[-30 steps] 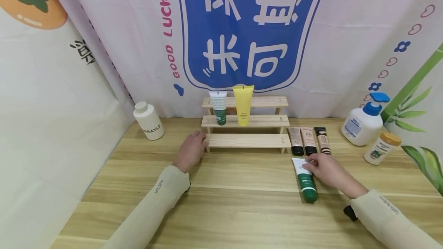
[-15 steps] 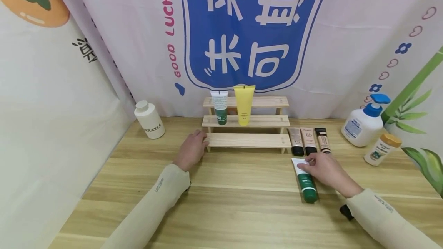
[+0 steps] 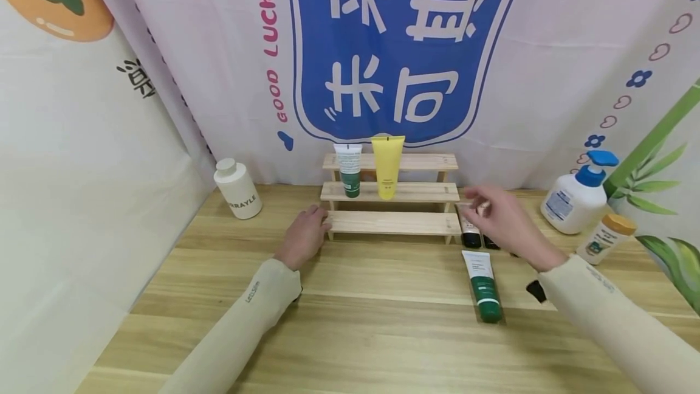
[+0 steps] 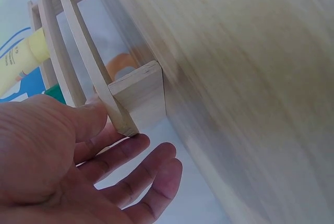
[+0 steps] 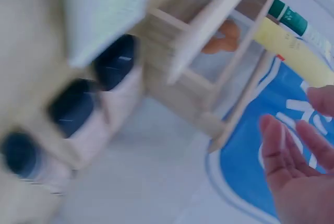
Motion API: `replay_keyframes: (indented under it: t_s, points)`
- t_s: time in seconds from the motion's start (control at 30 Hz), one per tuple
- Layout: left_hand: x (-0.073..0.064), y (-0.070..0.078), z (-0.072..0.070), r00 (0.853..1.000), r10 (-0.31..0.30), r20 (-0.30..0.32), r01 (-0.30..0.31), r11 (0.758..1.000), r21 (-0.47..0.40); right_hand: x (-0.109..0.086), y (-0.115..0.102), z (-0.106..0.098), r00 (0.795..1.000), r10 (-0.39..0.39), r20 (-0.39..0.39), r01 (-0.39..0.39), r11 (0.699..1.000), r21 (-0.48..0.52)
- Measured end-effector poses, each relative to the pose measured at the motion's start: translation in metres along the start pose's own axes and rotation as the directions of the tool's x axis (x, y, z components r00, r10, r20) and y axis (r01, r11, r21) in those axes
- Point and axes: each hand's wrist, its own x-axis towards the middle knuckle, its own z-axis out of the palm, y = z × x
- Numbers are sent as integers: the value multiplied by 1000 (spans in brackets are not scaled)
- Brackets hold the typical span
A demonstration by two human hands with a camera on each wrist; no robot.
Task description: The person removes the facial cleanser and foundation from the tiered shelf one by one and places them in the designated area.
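A wooden three-tier display rack (image 3: 391,222) stands against the back cloth. My left hand (image 3: 302,239) pinches the left end of its lowest tier, thumb and index finger on the board in the left wrist view. On the middle tier stand a white-and-green tube (image 3: 350,169) and a yellow tube (image 3: 387,166), caps down. My right hand (image 3: 508,221), empty with fingers loosely bent, hovers over a row of small black-capped beige tubes (image 3: 470,227) and partly hides them. Closer to me, a larger white-and-green tube (image 3: 484,287) lies on the table.
To the left stands a white bottle (image 3: 237,189). At the right are a white pump bottle (image 3: 574,199) with a blue top and a small cream bottle (image 3: 606,239) with an orange cap. A printed cloth (image 3: 219,47) hangs behind the wooden table (image 3: 350,333).
My right hand has let go of the large white-and-green tube and risen away toward the rack's right end. The tube stays lying there. My left hand keeps its place on the rack.
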Motion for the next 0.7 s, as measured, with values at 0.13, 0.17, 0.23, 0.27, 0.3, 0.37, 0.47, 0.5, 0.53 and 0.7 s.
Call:
replay_keyframes:
  t_s: [0.13,0.17,0.23,0.27,0.3,0.37,0.47,0.5,0.53,0.7]
  points:
    - [-1,-1,-1,1000,-2,-1,2,1000,-2,31,-17,4,988,-135,-73,139,989,59]
    - [-1,-2,-2,1000,-1,-2,1,1000,-3,39,-21,6,986,-149,-81,155,985,70]
    - [-1,-2,-2,1000,-1,-2,1,1000,-4,54,-29,11,984,-152,-93,159,984,77]
    - [-1,-3,-1,1000,-1,-3,1,1000,-3,60,-33,14,985,-146,-91,153,985,79]
    - [-1,-3,-1,1000,-1,-3,1,1000,-6,67,-37,17,986,-144,-89,151,986,76]
    - [-1,-3,-1,1000,1,-7,-1,1000,-10,79,-44,23,987,-135,-85,142,986,88]
    - [-1,-3,0,1000,0,-13,0,1000,-15,93,-53,31,988,-122,-96,132,985,111]
    - [-1,-3,0,1000,0,-13,0,1000,-16,97,-55,33,988,-113,-103,124,986,114]
    - [-1,-2,1,1000,2,-14,-3,1000,-16,100,-57,35,989,-102,-109,115,986,124]
    - [-1,0,1,1000,7,-15,-7,1000,-14,109,-62,43,990,-69,-122,90,981,171]
